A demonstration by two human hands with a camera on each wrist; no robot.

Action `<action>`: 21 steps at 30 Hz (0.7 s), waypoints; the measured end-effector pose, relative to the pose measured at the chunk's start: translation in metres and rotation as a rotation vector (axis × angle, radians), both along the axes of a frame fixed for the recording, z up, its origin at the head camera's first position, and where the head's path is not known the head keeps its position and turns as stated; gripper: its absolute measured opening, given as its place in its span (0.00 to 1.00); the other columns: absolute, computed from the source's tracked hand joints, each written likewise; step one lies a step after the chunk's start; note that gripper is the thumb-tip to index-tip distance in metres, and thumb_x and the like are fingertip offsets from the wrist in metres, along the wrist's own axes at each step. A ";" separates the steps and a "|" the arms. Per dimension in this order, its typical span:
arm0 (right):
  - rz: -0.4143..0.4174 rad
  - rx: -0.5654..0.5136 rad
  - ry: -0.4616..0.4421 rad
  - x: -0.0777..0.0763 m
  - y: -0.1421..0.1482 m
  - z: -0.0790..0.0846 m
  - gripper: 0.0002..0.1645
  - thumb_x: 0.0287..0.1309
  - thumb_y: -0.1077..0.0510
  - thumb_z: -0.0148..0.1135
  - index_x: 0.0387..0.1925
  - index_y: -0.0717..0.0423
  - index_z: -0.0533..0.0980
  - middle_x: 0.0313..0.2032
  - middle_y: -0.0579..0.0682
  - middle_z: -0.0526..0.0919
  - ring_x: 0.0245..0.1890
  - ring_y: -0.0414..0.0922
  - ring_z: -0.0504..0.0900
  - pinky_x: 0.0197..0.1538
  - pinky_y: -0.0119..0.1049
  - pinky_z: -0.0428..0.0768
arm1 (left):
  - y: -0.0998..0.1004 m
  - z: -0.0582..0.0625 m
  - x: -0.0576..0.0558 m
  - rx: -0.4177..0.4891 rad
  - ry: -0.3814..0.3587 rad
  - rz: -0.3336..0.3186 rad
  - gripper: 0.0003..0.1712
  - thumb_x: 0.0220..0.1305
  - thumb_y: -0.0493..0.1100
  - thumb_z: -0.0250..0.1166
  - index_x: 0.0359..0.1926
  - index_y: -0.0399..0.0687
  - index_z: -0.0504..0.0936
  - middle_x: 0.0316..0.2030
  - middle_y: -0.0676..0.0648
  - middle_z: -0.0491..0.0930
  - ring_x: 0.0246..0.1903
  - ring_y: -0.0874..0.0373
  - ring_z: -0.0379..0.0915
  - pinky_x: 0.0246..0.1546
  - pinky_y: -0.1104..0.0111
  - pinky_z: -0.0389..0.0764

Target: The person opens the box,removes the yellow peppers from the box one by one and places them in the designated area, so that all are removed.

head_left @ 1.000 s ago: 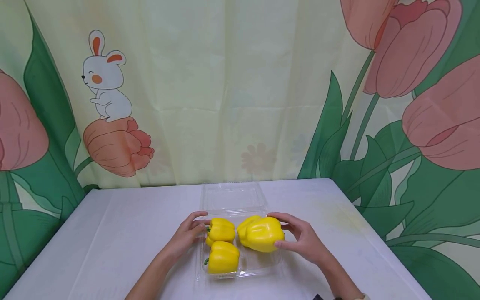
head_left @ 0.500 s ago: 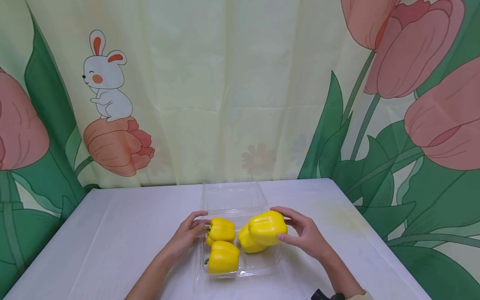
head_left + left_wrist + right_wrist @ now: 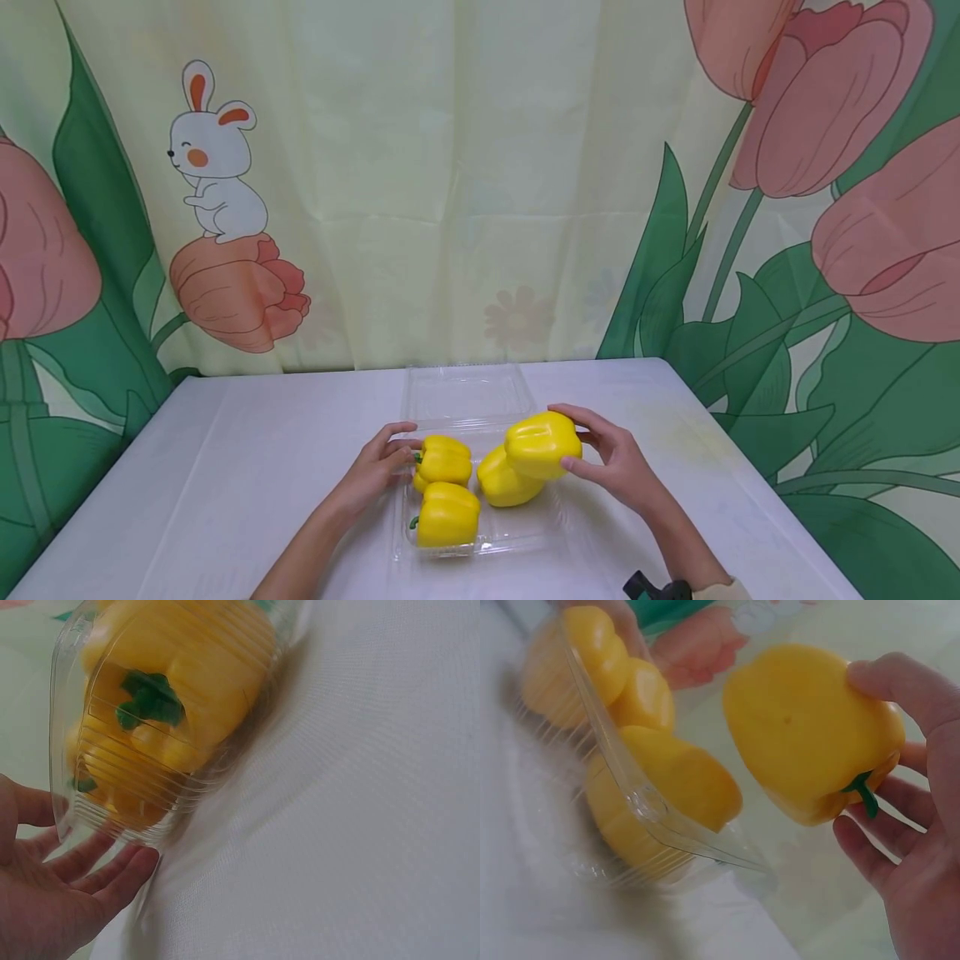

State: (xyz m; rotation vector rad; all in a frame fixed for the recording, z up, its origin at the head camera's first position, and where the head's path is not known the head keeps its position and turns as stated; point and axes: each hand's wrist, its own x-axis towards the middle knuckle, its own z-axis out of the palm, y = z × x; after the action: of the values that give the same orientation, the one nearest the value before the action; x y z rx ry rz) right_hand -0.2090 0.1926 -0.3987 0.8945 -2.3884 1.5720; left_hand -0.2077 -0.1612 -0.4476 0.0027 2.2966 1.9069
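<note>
My right hand (image 3: 611, 458) holds a yellow bell pepper (image 3: 543, 446) between thumb and fingers, above the right side of a clear plastic clamshell box (image 3: 517, 543). The right wrist view shows this held pepper (image 3: 810, 727) with its green stem toward the palm, above the box rim. Another yellow pepper (image 3: 506, 483) lies in the box just below it. Along the box's left side sit more yellow peppers (image 3: 447, 515), stems pointing left. My left hand (image 3: 375, 467) grips the left wall, its thumb over the rim and its fingers against the ribbed outside (image 3: 127, 817).
The box's lid (image 3: 467, 396) lies folded back toward the far table edge. A white cloth covers the table (image 3: 247, 467). Behind it hangs a curtain (image 3: 390, 183) printed with tulips and a rabbit. A dark device (image 3: 656, 587) is on the right wrist.
My right hand has raised the bell pepper up and to the right, uncovering more of the pepper below it. The left hand has stayed at the box's left side.
</note>
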 end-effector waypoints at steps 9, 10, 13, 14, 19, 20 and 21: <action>-0.012 -0.013 0.010 -0.001 -0.001 0.001 0.35 0.54 0.63 0.67 0.64 0.53 0.69 0.63 0.53 0.75 0.59 0.30 0.72 0.58 0.22 0.75 | 0.001 0.000 0.000 0.000 -0.001 0.006 0.23 0.71 0.42 0.54 0.65 0.51 0.66 0.57 0.45 0.78 0.51 0.54 0.76 0.52 0.59 0.82; -0.014 -0.014 0.009 -0.001 -0.001 0.001 0.35 0.54 0.63 0.67 0.65 0.53 0.69 0.63 0.54 0.75 0.59 0.30 0.72 0.58 0.23 0.75 | 0.001 0.000 0.000 0.001 0.000 0.005 0.23 0.71 0.42 0.54 0.65 0.51 0.66 0.57 0.45 0.78 0.51 0.54 0.76 0.52 0.59 0.82; -0.019 -0.019 0.004 -0.001 -0.002 0.001 0.35 0.54 0.63 0.67 0.65 0.53 0.69 0.63 0.54 0.74 0.59 0.30 0.72 0.58 0.23 0.75 | 0.001 0.001 0.000 0.004 0.000 0.004 0.23 0.71 0.42 0.54 0.65 0.51 0.66 0.57 0.45 0.78 0.51 0.54 0.76 0.52 0.59 0.82; -0.020 -0.019 0.003 -0.001 -0.002 0.001 0.35 0.54 0.63 0.67 0.65 0.53 0.69 0.63 0.54 0.74 0.59 0.30 0.72 0.57 0.22 0.75 | 0.001 0.001 0.001 0.004 0.000 0.003 0.23 0.71 0.42 0.54 0.65 0.51 0.66 0.57 0.45 0.78 0.51 0.54 0.76 0.52 0.58 0.82; -0.024 -0.025 0.005 -0.003 -0.001 0.000 0.35 0.54 0.64 0.67 0.65 0.54 0.69 0.63 0.55 0.74 0.59 0.30 0.72 0.57 0.23 0.75 | 0.001 0.001 0.001 0.002 -0.009 0.006 0.23 0.71 0.42 0.54 0.65 0.53 0.67 0.56 0.47 0.78 0.50 0.54 0.76 0.51 0.58 0.82; -0.024 -0.027 0.007 -0.003 -0.001 -0.001 0.35 0.54 0.64 0.67 0.65 0.54 0.69 0.63 0.55 0.74 0.59 0.30 0.72 0.57 0.23 0.75 | 0.000 0.002 0.001 -0.001 -0.009 0.007 0.23 0.71 0.43 0.54 0.65 0.54 0.67 0.56 0.47 0.78 0.50 0.55 0.76 0.51 0.58 0.82; -0.024 -0.029 0.009 -0.004 0.000 -0.001 0.35 0.54 0.64 0.67 0.65 0.54 0.69 0.63 0.55 0.74 0.58 0.30 0.72 0.57 0.23 0.75 | 0.000 0.002 0.001 -0.006 -0.012 0.009 0.23 0.71 0.43 0.54 0.65 0.54 0.67 0.56 0.48 0.78 0.51 0.55 0.76 0.52 0.59 0.82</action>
State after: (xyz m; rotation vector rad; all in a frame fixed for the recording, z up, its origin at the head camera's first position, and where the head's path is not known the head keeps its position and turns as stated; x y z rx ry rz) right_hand -0.2126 0.1923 -0.3996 0.8624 -2.3555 1.5861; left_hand -0.2069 -0.1615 -0.4458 -0.0200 2.2988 1.8995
